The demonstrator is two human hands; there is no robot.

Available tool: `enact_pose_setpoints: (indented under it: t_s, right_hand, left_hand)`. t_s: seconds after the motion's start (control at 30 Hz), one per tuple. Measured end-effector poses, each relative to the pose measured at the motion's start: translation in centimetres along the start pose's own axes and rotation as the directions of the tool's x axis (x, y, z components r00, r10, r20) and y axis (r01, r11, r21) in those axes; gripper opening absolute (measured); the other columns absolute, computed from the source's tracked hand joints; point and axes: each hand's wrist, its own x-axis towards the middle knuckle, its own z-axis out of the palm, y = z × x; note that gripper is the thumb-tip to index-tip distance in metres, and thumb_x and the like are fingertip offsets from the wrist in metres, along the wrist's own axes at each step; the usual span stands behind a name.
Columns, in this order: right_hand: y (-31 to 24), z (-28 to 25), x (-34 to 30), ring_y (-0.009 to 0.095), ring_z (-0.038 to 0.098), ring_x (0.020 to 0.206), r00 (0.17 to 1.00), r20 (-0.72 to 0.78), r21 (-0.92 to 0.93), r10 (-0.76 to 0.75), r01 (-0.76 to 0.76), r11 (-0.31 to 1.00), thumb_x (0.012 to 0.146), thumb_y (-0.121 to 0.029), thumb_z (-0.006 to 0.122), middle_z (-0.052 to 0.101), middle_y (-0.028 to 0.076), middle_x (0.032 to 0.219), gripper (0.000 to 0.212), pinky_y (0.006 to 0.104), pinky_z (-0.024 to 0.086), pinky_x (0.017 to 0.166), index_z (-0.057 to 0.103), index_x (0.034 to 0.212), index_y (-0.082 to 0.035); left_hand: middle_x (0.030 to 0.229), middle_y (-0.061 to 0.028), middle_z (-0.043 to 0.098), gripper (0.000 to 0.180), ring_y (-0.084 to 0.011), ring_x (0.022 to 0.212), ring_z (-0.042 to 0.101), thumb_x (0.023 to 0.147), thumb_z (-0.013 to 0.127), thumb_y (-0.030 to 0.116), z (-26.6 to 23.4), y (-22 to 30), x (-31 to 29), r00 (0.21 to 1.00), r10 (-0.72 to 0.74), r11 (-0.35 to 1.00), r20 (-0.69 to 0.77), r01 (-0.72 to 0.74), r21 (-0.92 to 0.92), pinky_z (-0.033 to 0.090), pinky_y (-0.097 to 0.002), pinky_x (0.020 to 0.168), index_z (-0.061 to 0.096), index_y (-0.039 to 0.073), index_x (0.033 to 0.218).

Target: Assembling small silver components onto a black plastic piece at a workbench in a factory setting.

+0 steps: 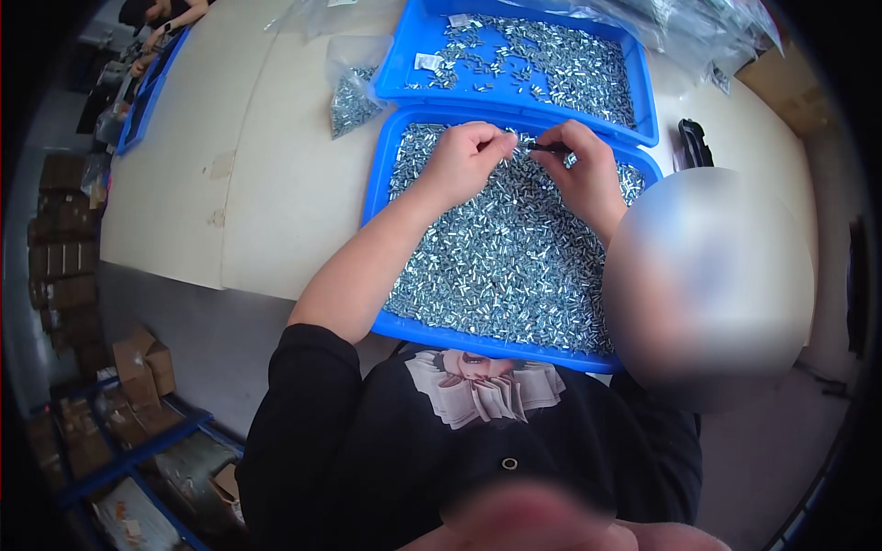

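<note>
Right hand has a slim black stick-shaped piece pinched between thumb and fingers, its tip pointing at the left hand. Left fingertips are bunched close; can't tell if they're gripping anything. I'd guess the black piece is light and stiff, best held mid-length. Below both hands: small silvery cylindrical metal pins, probably hard, slick, easiest grabbed by the sides. Count: one black piece, two blue plastic trays (one under the hands, one beyond), pins uncountable.
</note>
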Motion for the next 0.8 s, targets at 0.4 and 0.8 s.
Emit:
enact_pose_setpoints:
  t_s: [0.4, 0.8]
  right_hand:
    - [-0.9, -0.4, -0.1, 0.006, 0.051, 0.072, 0.953, -0.128, 0.52, 0.276, -0.173, 0.837, 0.086, -0.015, 0.062, 0.057, 0.001, 0.081, 0.016, 0.0225, 0.042, 0.062, 0.056, 0.091, -0.001]
    - [-1.1, -1.1, -0.4, 0.008, 0.055, 0.081, 0.977, 0.019, 0.559, 0.211, -0.185, 0.808, 0.087, -0.015, 0.061, 0.06, 0.004, 0.085, 0.017, 0.0226, 0.044, 0.072, 0.056, 0.094, 0.0]
  left_hand:
    - [0.064, 0.0061, 0.048, 0.01, -0.0009, 0.05, 0.036, 0.081, 0.067, 0.01, -0.6, 1.4, 0.0, 0.914, -0.37, 0.689, 0.166, 0.39, -0.611, 0.026, -0.0166, 0.042, 0.062, 0.004, 0.087]
    - [0.067, 0.0063, 0.048, 0.012, -0.0034, 0.056, 0.039, 0.07, 0.074, 0.001, 0.2, 1.3, -0.2, 0.997, -0.069, 0.938, -0.045, 0.05, -0.342, 0.032, -0.0185, 0.049, 0.068, 0.003, 0.08]
